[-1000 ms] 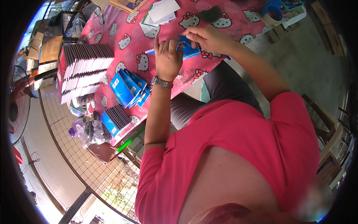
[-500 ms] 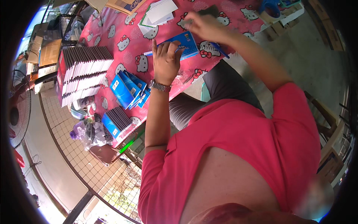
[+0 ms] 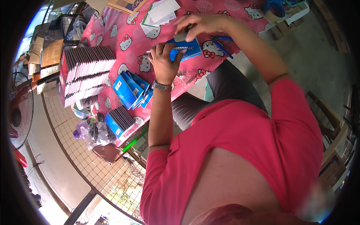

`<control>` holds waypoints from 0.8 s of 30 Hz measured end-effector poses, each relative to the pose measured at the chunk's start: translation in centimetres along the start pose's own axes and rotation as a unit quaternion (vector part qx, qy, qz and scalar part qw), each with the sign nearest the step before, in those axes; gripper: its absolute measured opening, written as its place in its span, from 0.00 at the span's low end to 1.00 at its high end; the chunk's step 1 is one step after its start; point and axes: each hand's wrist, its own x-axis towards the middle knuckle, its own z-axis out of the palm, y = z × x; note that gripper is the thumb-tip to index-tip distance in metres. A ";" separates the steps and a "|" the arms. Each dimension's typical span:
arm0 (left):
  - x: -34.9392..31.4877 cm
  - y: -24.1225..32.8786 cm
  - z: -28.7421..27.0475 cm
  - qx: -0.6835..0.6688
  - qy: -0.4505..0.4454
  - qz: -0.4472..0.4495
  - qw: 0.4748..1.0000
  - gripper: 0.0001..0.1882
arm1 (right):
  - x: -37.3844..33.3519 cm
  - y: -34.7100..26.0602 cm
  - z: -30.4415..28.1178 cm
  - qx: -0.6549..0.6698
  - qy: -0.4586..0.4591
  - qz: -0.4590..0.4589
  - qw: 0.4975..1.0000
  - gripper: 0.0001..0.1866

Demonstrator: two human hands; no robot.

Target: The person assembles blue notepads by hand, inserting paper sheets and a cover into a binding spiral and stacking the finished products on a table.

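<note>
A blue notebook (image 3: 193, 50) lies at the near edge of the table. Over its left part is my left hand (image 3: 165, 62), a wristwatch on its wrist. The fingers are bent and closed around a thin pale strip (image 3: 183, 48) that runs across the cover; its exact kind is unclear. Above the far edge of the notebook, my right hand (image 3: 202, 25) grips a dark grey-green piece (image 3: 180, 36), perhaps a cloth or pad, between thumb and fingers. Just right of the notebook lies a tool with blue handles (image 3: 224, 48), its head partly out of sight.
Tall stacks of notebooks (image 3: 87, 75) stand at the left of the pink patterned table cover (image 3: 125, 58). Nearer are loose blue notebooks (image 3: 129, 90) and a neat blue pile (image 3: 119, 120). White sheets (image 3: 161, 13) lie at the back; a blue tape roll (image 3: 275, 8) sits far right.
My right hand has come left and nearer, bringing the grey-green piece from the back of the table to above the notebook. My left index finger, raised before, is now bent down.
</note>
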 end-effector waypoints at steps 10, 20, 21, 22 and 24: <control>0.2 -1.2 0.0 -0.035 -0.011 -0.026 0.999 0.24 | 0.4 -3.0 0.3 -0.177 -0.030 0.094 0.979 0.28; 0.8 -1.3 -0.8 -0.070 0.017 -0.020 0.997 0.22 | 1.0 -1.1 0.4 0.005 -0.002 -0.025 1.000 0.28; 0.8 -1.4 -0.9 -0.069 0.016 -0.021 0.997 0.22 | 0.9 -1.4 0.8 0.057 -0.007 -0.065 0.996 0.28; 0.9 -1.7 -0.9 -0.067 0.014 -0.023 0.997 0.22 | 1.9 -1.4 0.0 -0.121 -0.033 0.089 0.988 0.29; 0.8 -2.3 -1.0 -0.067 0.026 -0.015 0.997 0.21 | 1.7 -1.5 0.7 0.024 -0.006 0.015 1.000 0.30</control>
